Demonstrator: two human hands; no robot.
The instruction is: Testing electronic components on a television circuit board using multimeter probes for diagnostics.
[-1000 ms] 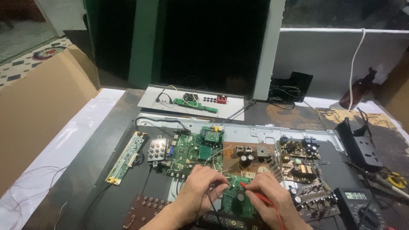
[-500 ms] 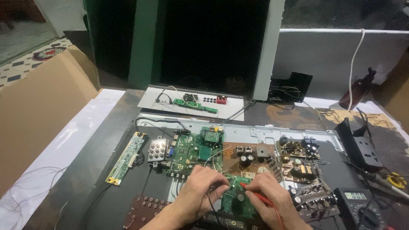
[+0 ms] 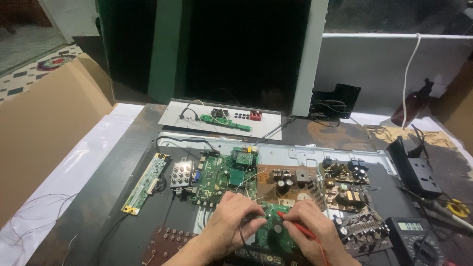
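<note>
Both my hands rest on a small green circuit board point(image 3: 274, 232) near the bottom of the head view. My right hand point(image 3: 311, 229) pinches a red meter probe point(image 3: 295, 224), its tip touching the board. A black probe lead point(image 3: 242, 238) runs under my left hand point(image 3: 233, 222), whose fingers are closed over the board's left edge; the probe tip is hidden. Behind the hands lie a larger green main board point(image 3: 221, 178) and a brown power board point(image 3: 288, 182), both mounted on a metal chassis point(image 3: 315, 153).
A digital multimeter point(image 3: 414, 237) sits at the lower right, with a black power strip point(image 3: 419, 172) and a yellow-handled tool point(image 3: 458, 209) beyond it. A narrow green strip board point(image 3: 145, 183) lies to the left. A white panel point(image 3: 221, 118) with a small board lies farther back. Cardboard point(image 3: 44, 123) leans at left.
</note>
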